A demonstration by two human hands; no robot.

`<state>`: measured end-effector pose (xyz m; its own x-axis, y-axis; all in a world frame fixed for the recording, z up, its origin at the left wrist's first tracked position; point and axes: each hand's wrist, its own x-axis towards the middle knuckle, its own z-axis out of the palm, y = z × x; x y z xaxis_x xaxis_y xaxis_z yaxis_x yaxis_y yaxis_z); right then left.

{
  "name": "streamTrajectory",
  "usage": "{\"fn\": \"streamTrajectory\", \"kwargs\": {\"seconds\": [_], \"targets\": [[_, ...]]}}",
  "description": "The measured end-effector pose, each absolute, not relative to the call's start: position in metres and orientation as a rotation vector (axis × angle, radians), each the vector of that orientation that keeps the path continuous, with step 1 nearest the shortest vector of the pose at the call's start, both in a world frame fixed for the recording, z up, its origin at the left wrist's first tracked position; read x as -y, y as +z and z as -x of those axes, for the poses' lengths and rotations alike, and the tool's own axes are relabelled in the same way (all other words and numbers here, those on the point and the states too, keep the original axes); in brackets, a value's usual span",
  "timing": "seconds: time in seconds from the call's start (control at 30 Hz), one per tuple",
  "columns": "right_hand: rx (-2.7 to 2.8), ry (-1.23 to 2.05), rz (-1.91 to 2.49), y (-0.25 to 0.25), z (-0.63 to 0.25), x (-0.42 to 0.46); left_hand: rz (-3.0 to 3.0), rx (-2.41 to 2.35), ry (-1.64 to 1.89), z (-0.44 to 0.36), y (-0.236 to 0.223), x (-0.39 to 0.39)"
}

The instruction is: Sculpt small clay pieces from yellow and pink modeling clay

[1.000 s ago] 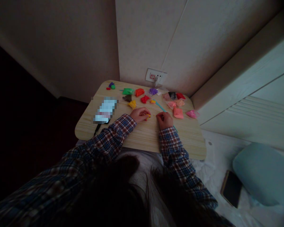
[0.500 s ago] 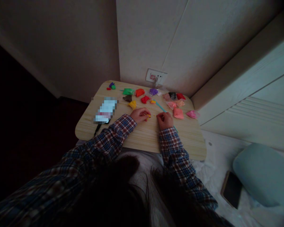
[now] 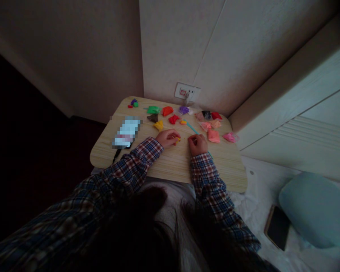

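Grained tabletop (image 3: 172,166): left grip (image 3: 168,138) pinches a yellow lump (image 3: 178,139); right grip (image 3: 198,145) curls, contents unclear.

Wood-grain table (image 3: 170,166), rounded corners. Green packet (image 3: 153,110), orange packet (image 3: 167,110), purple packet (image 3: 184,110) along far side; yellow packet (image 3: 158,125) nearer. Coral packet (image 3: 213,135), pink packet (image 3: 229,136) right. Teal stick (image 3: 191,127) by yellow-orange lump (image 3: 183,122). Blurred lit device (image 3: 127,132) left.

A person's forearms in blue, brown and white plaid sleeves (image 3: 127,168) reach forward, the bare left hand (image 3: 168,138) curled inward near the bare right hand (image 3: 198,145), bent into a pinch.
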<state>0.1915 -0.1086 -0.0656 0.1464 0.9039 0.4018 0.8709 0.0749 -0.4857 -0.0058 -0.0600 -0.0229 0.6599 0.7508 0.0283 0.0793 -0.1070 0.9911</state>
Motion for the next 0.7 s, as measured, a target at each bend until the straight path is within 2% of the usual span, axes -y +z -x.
{"fn": "streamTrajectory", "kwargs": {"seconds": [0.7], "targets": [[1.775,0.099,1.366,-0.026,-0.163,0.123,-1.619,-0.680,0.674,0.006,-0.024,0.060]]}}
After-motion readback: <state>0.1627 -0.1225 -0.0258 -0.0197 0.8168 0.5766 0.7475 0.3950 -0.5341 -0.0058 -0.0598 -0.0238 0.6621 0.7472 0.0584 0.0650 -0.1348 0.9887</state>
